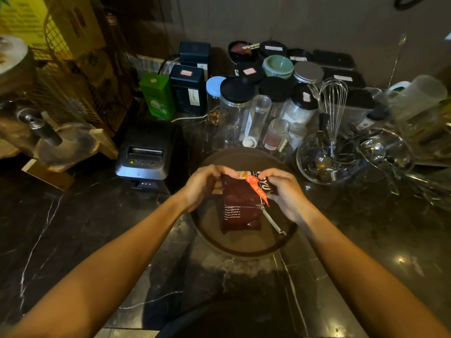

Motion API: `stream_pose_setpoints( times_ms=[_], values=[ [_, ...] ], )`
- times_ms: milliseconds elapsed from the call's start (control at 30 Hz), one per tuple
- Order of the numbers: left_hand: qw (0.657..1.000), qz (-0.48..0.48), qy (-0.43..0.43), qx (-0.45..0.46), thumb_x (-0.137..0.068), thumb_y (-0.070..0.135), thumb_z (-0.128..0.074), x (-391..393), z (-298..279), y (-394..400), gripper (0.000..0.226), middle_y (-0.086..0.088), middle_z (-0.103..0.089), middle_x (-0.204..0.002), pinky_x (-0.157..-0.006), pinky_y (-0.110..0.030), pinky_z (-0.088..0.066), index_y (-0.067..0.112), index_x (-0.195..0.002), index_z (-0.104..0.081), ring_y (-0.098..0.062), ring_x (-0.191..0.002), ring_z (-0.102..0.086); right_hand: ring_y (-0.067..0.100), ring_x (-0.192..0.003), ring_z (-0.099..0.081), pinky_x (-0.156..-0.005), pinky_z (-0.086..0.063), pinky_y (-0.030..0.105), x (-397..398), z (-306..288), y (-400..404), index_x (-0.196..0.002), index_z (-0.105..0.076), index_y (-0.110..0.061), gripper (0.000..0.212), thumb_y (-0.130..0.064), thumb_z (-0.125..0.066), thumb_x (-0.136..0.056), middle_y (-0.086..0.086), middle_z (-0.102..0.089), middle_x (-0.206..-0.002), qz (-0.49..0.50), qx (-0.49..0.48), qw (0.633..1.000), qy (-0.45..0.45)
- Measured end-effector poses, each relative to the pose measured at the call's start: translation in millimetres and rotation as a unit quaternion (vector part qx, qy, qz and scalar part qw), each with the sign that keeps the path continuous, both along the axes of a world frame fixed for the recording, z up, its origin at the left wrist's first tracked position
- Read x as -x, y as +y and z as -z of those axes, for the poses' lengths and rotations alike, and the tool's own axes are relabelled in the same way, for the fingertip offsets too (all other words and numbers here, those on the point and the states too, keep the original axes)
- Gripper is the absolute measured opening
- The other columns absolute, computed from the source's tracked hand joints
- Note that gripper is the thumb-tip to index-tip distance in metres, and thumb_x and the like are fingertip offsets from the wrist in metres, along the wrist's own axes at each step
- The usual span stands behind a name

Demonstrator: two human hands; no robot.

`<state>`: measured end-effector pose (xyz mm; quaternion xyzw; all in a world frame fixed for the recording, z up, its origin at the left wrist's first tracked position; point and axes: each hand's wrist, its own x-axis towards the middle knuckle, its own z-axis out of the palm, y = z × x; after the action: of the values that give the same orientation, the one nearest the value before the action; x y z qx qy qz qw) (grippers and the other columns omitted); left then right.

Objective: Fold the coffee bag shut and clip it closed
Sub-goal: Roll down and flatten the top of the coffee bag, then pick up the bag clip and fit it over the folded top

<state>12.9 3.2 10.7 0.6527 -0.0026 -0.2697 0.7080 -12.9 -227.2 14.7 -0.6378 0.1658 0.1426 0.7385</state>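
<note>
Both grips are clamped on the top of the coffee bag (240, 206): the left hand (203, 186) pinches its upper left corner, the right hand (284, 191) its upper right, forearms reaching in from below. The dark red bag is held upright over a round brown tray (244, 247) on the dark marble bench (97, 240). An orange clip (257, 189) lies slanted across the folded top, by the right fingers. White print on the bag is too small to read; large white letters at the fold are partly hidden.
</note>
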Motion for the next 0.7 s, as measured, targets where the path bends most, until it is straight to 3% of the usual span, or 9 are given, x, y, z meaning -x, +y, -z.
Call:
stream_pose_setpoints(
  times_ms=[67, 133, 200, 300, 367, 500, 567, 633, 700],
  values=[
    [0.999, -0.001, -0.030, -0.009, -0.102, 0.014, -0.050, 1, 0, -2, 0.027, -0.003, -0.078, -0.102, -0.081, -0.024, -0.056, 0.011, -0.108, -0.077, -0.012, -0.091, -0.071, 0.018, -0.087, -0.066, -0.078, -0.055, 0.035, -2, 2, -2, -0.086, -0.071, -0.010, 0.038, 0.003, -0.038, -0.100, 0.007, -0.072, -0.093, 0.002, -0.021, 1.000, -0.003],
    [0.996, -0.006, -0.081, -0.026, -0.096, 0.008, -0.064, 4, 3, -2, 0.024, -0.005, -0.076, -0.111, -0.087, -0.027, -0.059, 0.008, -0.119, -0.072, -0.012, -0.100, -0.072, 0.023, -0.096, -0.064, -0.084, -0.052, 0.038, -3, 4, -4, -0.098, -0.071, -0.010, 0.029, -0.006, -0.042, -0.100, 0.011, -0.071, -0.099, -0.020, -0.031, 0.999, -0.003],
    [0.996, -0.012, -0.084, -0.032, -0.094, 0.002, -0.066, 5, 6, -2, 0.038, -0.006, -0.074, -0.114, -0.084, -0.029, -0.061, 0.008, -0.131, -0.064, -0.014, -0.102, -0.074, 0.030, -0.105, -0.065, -0.093, -0.051, 0.046, -2, 7, -5, -0.114, -0.069, -0.011, 0.022, -0.009, -0.054, -0.098, 0.019, -0.069, -0.111, -0.046, -0.036, 0.998, -0.007],
    [0.997, -0.049, -0.052, -0.030, -0.093, 0.000, -0.068, 5, 6, -4, 0.051, -0.008, -0.075, -0.111, -0.077, -0.030, -0.064, 0.014, -0.140, -0.054, -0.016, -0.095, -0.077, 0.033, -0.111, -0.069, -0.100, -0.052, 0.050, -1, 8, -4, -0.130, -0.064, -0.023, 0.046, 0.001, -0.069, -0.091, 0.018, -0.069, -0.118, -0.040, -0.002, 0.999, 0.001],
    [0.996, -0.067, -0.036, -0.041, -0.091, 0.002, -0.070, 7, 5, -6, 0.053, -0.011, -0.075, -0.109, -0.076, -0.029, -0.064, 0.014, -0.140, -0.052, -0.014, -0.091, -0.078, 0.038, -0.115, -0.068, -0.103, -0.051, 0.053, -1, 10, -3, -0.131, -0.062, -0.019, 0.048, 0.005, -0.068, -0.090, 0.021, -0.069, -0.122, -0.022, 0.013, 1.000, 0.006],
    [0.995, -0.005, -0.029, -0.090, -0.091, 0.015, -0.073, 12, 14, -2, 0.032, -0.024, -0.076, -0.107, -0.089, -0.040, -0.061, -0.004, -0.116, -0.068, -0.026, -0.100, -0.075, 0.035, -0.104, -0.069, -0.094, -0.056, 0.048, -1, 12, -5, -0.127, -0.062, 0.000, 0.034, 0.006, -0.064, -0.094, 0.021, -0.073, -0.113, -0.013, 0.010, 1.000, 0.004],
    [0.993, -0.001, -0.037, -0.113, -0.091, 0.023, -0.074, 13, 21, -1, 0.044, -0.033, -0.073, -0.095, -0.083, -0.045, -0.057, -0.019, -0.091, -0.061, -0.027, -0.088, -0.072, 0.033, -0.102, -0.071, -0.093, -0.057, 0.046, -1, 13, -4, -0.122, -0.064, 0.002, 0.027, 0.004, -0.064, -0.094, 0.021, -0.074, -0.113, -0.021, 0.026, 0.999, -0.001],
    [0.991, -0.016, -0.044, -0.123, -0.092, 0.023, -0.072, 14, 24, 0, 0.051, -0.024, -0.076, -0.082, -0.073, -0.035, -0.059, -0.023, -0.083, -0.051, -0.017, -0.080, -0.075, 0.032, -0.104, -0.073, -0.095, -0.058, 0.046, -2, 14, -3, -0.118, -0.067, -0.002, 0.024, 0.000, -0.066, -0.094, 0.022, -0.076, -0.116, -0.031, 0.038, 0.999, -0.004],
    [0.991, -0.023, -0.047, -0.125, -0.093, 0.021, -0.071, 15, 24, -1, 0.048, -0.021, -0.077, -0.082, -0.069, -0.031, -0.060, -0.022, -0.082, -0.051, -0.020, -0.080, -0.079, 0.031, -0.105, -0.073, -0.095, -0.059, 0.045, -3, 14, -3, -0.118, -0.068, -0.003, 0.023, -0.006, -0.068, -0.095, 0.023, -0.075, -0.117, -0.036, 0.033, 0.999, -0.005]
  ],
)
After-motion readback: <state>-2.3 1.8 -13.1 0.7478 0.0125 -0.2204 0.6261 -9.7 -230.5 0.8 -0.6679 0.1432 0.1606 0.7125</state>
